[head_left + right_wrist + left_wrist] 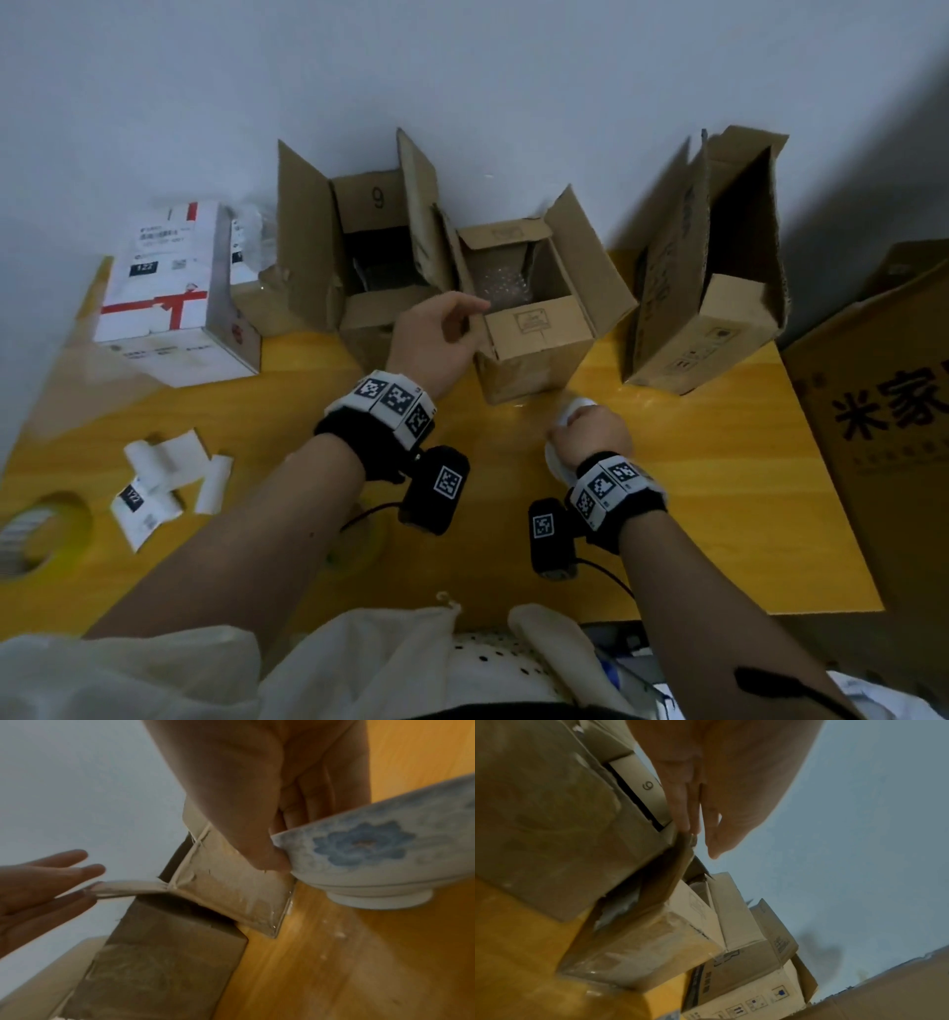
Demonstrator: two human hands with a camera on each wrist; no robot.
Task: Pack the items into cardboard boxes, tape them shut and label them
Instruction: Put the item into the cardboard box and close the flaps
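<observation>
Worktop (719, 488): yellow, glossy, fills the lower half of the head view; carries everything listed.

Tall box (708, 267): right of centre, flaps up, open. Stiff board, likely light while empty.

Numbered box (359, 246): centre left, marked 9 on the far flap, open, inside dark.

Small box (534, 329): centre of the head view, four flaps spread, bubble wrap (500, 285) visible at the bottom. Judged the destination for the bowl. Thin flaps will bend; best steadied by the wall or a flap root.

Sealed parcel (164, 288): upper left, white with red tape and a printed label.

Tape roll (38, 534): lower left edge, blurred.

Label slips (159, 478): lower left, loose white papers, light and easily shifted.

Bowl (365, 862): white with blue flower pattern, at the right of the right wrist view, just in front of the small box and low over the worktop; contact with the worktop cannot be told. Glazed, so probably slippery; rigid, brittle, moderately heavy. Rim pinch works for a short lift; a hand under the foot would be safer.

Right hand (590, 431): fingers curled, thumb outside and fingers inside the bowl rim.

Left hand (436, 334): fingers straight and loose, touching the near-left flap of the small box, holding nothing.
</observation>
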